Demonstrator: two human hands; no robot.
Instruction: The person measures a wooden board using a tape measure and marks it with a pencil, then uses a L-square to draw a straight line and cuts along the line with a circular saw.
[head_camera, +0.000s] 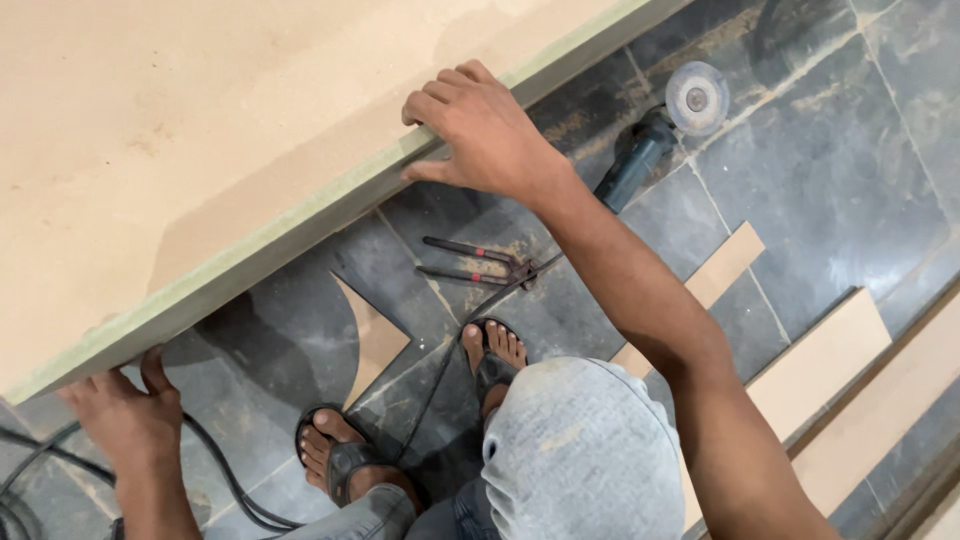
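- Head camera looks down on a large pale tan fibreboard panel with a greenish edge (250, 150), filling the far left of the scene above the dark slate tile floor (830, 170).
- Right hand (480, 130) curls over the panel's near edge, fingers on top, thumb beneath: a closed grip.
- Left hand (125, 420) clasps the same edge at the near left corner from below.
- Hands sit well apart, which should keep the board level; judged wise to mind the sandalled feet (420, 410).
- Blue-grey angle grinder (660, 130), red-marked metal pliers (480, 262) and black cable (230, 480) lie on the floor underfoot, likely trip risks.
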